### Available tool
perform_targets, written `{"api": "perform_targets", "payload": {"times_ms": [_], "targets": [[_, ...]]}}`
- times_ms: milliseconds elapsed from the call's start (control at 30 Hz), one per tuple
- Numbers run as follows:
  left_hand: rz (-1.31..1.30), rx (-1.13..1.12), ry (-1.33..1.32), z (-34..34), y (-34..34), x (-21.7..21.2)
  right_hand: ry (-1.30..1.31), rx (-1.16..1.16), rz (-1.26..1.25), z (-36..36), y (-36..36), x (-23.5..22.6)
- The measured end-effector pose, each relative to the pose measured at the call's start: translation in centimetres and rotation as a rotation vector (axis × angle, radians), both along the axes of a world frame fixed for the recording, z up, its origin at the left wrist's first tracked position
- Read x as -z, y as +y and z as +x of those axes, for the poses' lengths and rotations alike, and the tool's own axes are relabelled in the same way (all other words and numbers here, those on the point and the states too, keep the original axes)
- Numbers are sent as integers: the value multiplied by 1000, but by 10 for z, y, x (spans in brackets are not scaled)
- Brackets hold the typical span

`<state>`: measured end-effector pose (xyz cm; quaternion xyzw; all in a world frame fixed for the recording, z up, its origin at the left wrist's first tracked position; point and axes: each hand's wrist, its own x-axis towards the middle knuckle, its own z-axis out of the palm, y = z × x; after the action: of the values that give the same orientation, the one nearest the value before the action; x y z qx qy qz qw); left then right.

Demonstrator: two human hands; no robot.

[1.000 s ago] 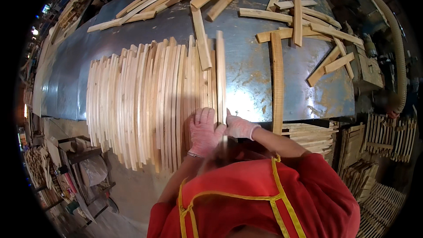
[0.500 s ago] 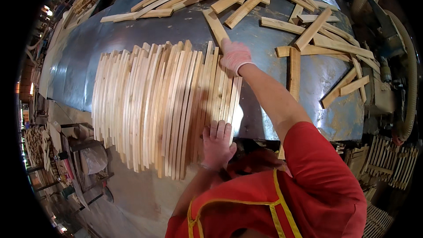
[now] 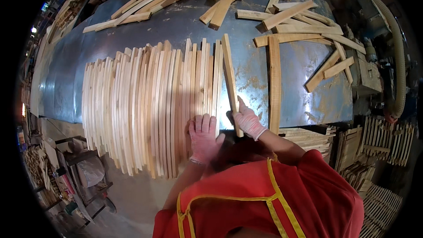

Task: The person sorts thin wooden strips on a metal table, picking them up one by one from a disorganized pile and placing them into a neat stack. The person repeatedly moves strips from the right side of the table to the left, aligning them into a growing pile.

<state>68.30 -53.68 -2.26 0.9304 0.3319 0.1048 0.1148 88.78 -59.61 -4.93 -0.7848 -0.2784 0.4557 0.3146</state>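
Note:
A long row of pale wooden slats [image 3: 150, 105] stands on edge, side by side, their near ends jutting past the table's front edge. Flat across the near right part of that row rests my left hand [image 3: 204, 136], in a pinkish work glove, fingers stretched out. My right hand [image 3: 249, 120], gloved too, is closed around the near part of a single wooden slat [image 3: 229, 72]. This slat is tilted a little and stands just right of the row, with a narrow gap between them. My right fingertips are partly hidden by it.
Loose wooden boards [image 3: 238, 0] lie crisscrossed over the far side and right of the metal table [image 3: 176, 28]. One board [image 3: 274, 83] lies lengthwise right of my right hand. A ribbed hose [image 3: 398, 61] hangs at right; a wheeled cart [image 3: 88, 167] stands lower left.
My right hand has drawn the slat from the table's far side back toward me, turning it nearly parallel to the row. My left hand stays on the row.

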Motion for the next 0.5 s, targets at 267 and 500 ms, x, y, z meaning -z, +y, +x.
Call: {"api": "perform_targets", "payload": {"times_ms": [267,500], "targets": [[-564,-133,-365,11,-9,-18,233,-205,265,-23,-14,-62],[-51,-269,-130,-57,11,-30,-819,133,-216,103,-27,-40]]}}
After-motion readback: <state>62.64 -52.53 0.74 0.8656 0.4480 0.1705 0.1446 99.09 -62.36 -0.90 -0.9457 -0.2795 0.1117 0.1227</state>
